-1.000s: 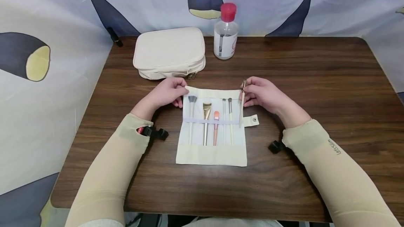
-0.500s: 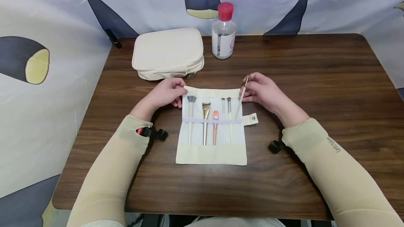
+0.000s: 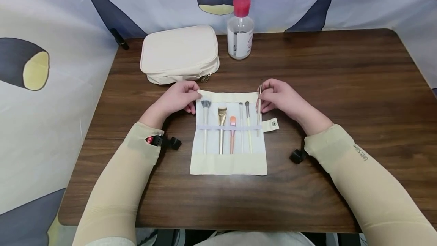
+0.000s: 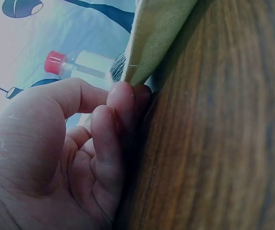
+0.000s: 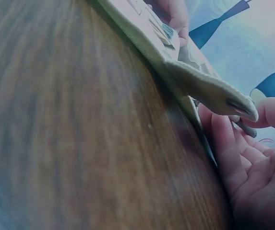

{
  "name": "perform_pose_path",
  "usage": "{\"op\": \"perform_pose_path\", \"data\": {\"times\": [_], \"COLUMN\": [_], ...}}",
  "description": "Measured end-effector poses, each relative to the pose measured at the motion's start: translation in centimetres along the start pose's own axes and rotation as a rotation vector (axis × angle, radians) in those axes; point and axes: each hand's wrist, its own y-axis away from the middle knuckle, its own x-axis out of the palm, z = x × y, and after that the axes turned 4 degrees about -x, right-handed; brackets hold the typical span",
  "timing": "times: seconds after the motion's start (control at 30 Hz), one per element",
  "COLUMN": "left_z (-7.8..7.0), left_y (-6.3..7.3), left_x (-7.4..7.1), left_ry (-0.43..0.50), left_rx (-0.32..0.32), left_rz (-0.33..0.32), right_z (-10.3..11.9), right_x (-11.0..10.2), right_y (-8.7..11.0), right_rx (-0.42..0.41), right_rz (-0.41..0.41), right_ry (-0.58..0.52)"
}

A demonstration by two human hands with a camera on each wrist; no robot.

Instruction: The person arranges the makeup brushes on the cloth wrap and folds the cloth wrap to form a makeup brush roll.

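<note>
A cream makeup brush roll (image 3: 228, 166) lies unfolded on the table, its snap strap (image 3: 271, 125) sticking out to the right. My left hand (image 3: 180, 96) pinches the roll's top left corner between thumb and fingers. Several brushes stand side by side behind a lilac elastic band (image 3: 213, 127), among them a wide gold brush (image 3: 222, 115) and a short orange-tipped brush (image 3: 233, 129). At the roll's right edge my right hand (image 3: 281, 97) pinches a slim makeup brush (image 3: 259, 108) near its upper end. The slim brush's lower end reaches the band; whether it is tucked under, I cannot tell.
Behind the roll sits a cream zipped case (image 3: 179, 52). To its right stands a clear bottle (image 3: 240, 35) with a red cap. A small black tube-like object (image 3: 119, 39) lies at the far left corner. The wooden table (image 3: 327, 63) meets a patterned cloth at the back.
The slim brush in my right hand tilted with its lower end leftward, then came upright again at the band's right end. My left hand keeps its hold on the roll's corner.
</note>
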Motion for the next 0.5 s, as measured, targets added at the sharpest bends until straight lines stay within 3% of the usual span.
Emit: {"op": "perform_pose_path", "data": {"times": [0.5], "left_z": [-0.35], "left_y": [0.18], "left_x": [-0.4], "left_ry": [-0.001], "left_rx": [-0.003], "left_rz": [0.006], "right_z": [0.45], "right_x": [0.0], "right_y": [-0.16], "right_rx": [0.013], "right_rz": [0.047], "right_ry": [0.08]}}
